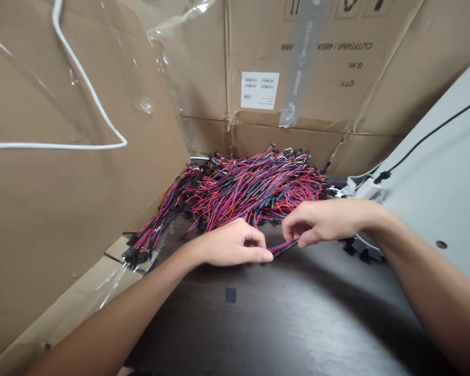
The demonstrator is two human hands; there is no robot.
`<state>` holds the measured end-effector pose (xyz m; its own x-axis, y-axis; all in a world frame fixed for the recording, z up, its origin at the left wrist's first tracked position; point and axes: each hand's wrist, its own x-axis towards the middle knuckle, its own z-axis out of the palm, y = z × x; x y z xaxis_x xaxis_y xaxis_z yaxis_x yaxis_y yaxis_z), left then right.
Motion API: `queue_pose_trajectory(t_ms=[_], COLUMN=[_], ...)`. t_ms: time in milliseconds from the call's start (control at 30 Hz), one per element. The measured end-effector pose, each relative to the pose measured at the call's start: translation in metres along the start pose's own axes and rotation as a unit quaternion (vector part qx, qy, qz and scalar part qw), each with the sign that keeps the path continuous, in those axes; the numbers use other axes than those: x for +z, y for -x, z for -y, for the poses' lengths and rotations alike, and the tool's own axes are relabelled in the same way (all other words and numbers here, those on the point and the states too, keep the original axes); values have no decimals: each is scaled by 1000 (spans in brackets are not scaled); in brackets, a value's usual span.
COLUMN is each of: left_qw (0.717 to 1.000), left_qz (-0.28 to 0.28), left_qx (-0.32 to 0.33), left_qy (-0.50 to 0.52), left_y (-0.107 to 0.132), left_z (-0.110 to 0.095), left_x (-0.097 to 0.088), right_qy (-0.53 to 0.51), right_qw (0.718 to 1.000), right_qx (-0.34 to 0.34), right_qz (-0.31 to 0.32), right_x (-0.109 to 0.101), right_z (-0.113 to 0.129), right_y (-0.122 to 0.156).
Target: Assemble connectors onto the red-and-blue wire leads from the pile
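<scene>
Between my two hands a wire harness (284, 246) with red, blue and black strands is stretched just above the dark tabletop. My left hand (235, 243) pinches its left end between thumb and fingers. At its other side my right hand (317, 223) is closed on the same wires, the fingertips curled under and partly hidden. Right behind both hands lies a big heap of wire harnesses (254, 185), red, blue and black with small black connectors. A smaller bundle of harnesses (156, 219) slopes down at the left, its black connectors toward me.
Cardboard walls stand at the left (82, 219) and the back (203, 78), a white label (259, 90) on the latter. A pale panel (426, 172) rises at the right, with a black cable (434, 130) and white plug (370, 189). A small black square (231, 295) lies on the dark tabletop (282, 324).
</scene>
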<state>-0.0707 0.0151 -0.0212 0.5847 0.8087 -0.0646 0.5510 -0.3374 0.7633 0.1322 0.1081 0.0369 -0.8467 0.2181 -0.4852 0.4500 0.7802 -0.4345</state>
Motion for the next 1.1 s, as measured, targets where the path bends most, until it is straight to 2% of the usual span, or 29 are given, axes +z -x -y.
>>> queue_pose_trajectory(t_ms=[67, 133, 233, 333, 467, 600, 733, 833, 900, 1000, 1100], left_qw=[990, 963, 905, 857, 823, 820, 820, 824, 830, 848, 875], left_qz=[52, 120, 205, 254, 284, 295, 338, 372, 372, 326, 232], left_qx=[-79, -127, -140, -151, -153, -143, -145, -126, -115, -126, -135], left_qy=[100, 205, 345, 422, 467, 470, 439, 409, 399, 398, 402], left_y=[1, 1, 0, -3, -4, -3, 0, 2, 1, -1, -5], left_z=[-3, -2, 6, 14, 19, 18, 13, 9, 9, 10, 13], left_x=[4, 6, 11, 17, 20, 17, 11, 9, 12, 19, 26], right_qy=[-10, -17, -22, -41, -75, -96, -58, -66, -102, -148, -158], right_qw=[1000, 1000, 1000, 997, 993, 993, 997, 997, 994, 987, 983], right_qx=[4, -4, 1, 60, 96, 56, 19, -10, -40, -63, -90], right_qz=[6, 5, 9, 22, -4, -28, -56, -36, -9, 28, 32], right_x=[1, 2, 3, 2, -3, -11, -14, -11, -9, -5, -2], right_z=[-2, -5, -11, -18, -33, -42, -39, -34, -32, -26, -18], right_y=[-2, -5, -10, -9, 5, 19, 21, 15, 10, 4, -3])
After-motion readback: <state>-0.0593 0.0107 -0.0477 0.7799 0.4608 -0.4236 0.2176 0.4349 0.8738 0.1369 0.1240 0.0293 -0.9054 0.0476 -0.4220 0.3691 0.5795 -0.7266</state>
